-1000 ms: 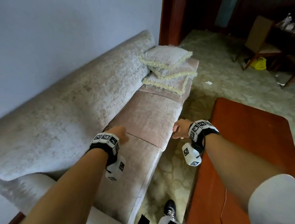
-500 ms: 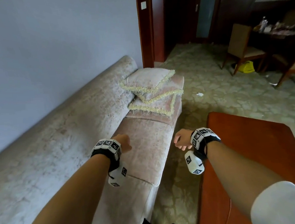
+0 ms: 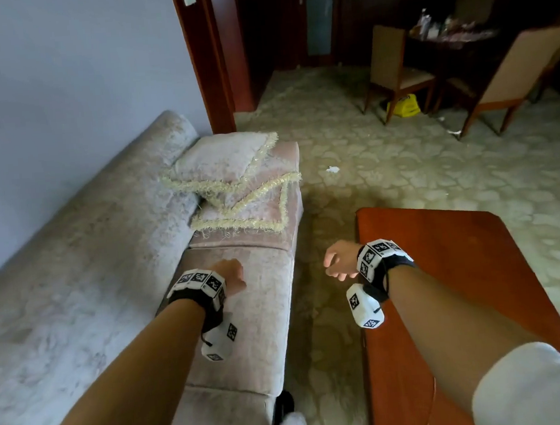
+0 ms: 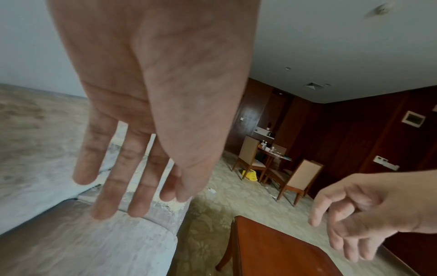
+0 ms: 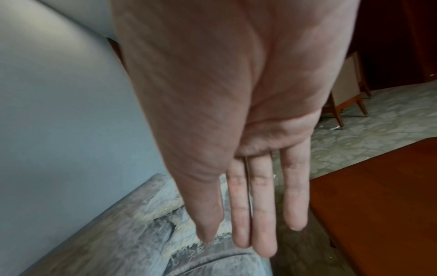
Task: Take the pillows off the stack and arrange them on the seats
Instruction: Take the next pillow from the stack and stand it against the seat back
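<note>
Closer now than a second ago, a stack of pale pink gold-fringed pillows (image 3: 236, 182) sits on the long beige velvet sofa's (image 3: 246, 315) far end seat. Empty left hand (image 3: 231, 276) and right hand (image 3: 339, 263) hover, fingers relaxed. No writing legible.

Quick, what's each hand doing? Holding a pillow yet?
Left hand: open, fingers straight, holding nothing.
Right hand: open, fingers straight, holding nothing.

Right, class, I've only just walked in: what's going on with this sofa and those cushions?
A person reaches both arms toward a stack of fringed pillows piled on the far seat of the sofa. The left hand and right hand are both open and hold nothing. No pillow is off the stack yet; the nearer seats are bare. A wooden table stands alongside.
</note>
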`<state>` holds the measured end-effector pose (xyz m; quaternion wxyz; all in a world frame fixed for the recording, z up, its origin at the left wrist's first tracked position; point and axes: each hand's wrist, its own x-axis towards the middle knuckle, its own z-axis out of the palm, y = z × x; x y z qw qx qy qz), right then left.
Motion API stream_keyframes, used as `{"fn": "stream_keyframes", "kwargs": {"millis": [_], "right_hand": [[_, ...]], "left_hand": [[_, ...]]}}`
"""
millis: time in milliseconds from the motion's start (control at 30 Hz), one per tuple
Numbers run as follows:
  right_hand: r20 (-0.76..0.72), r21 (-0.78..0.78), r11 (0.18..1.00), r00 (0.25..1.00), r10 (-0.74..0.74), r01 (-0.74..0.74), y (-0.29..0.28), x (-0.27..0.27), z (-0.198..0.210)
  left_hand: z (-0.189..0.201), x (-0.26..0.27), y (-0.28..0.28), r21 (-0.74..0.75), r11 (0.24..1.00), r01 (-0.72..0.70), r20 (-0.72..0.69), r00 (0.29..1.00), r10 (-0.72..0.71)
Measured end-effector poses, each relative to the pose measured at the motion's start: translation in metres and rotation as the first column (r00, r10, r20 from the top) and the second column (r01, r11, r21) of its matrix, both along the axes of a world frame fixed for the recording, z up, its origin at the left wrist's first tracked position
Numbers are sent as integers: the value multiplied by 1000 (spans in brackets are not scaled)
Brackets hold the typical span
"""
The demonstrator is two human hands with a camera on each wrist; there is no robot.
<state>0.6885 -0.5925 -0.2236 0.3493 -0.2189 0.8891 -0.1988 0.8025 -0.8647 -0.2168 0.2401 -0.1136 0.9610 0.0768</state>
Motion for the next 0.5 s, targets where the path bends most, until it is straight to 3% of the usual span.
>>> {"fn": "stream_keyframes", "kwargs": {"millis": [233,400,500], "right_hand": [[-40,90,989,993,-113,116,-2,-78,17],[-163,95,982,976,-145,162,-20,-124,24],[-193,127,978,971,-141,168,-28,-144,16]], "left_hand": [[-5,-112,-27,117,987,112,-33,994,-109],[-3,-169,-37,92,972,216,-97,974,-207],[-10,-192,-35,69,975,212,-179,964,-197]]}}
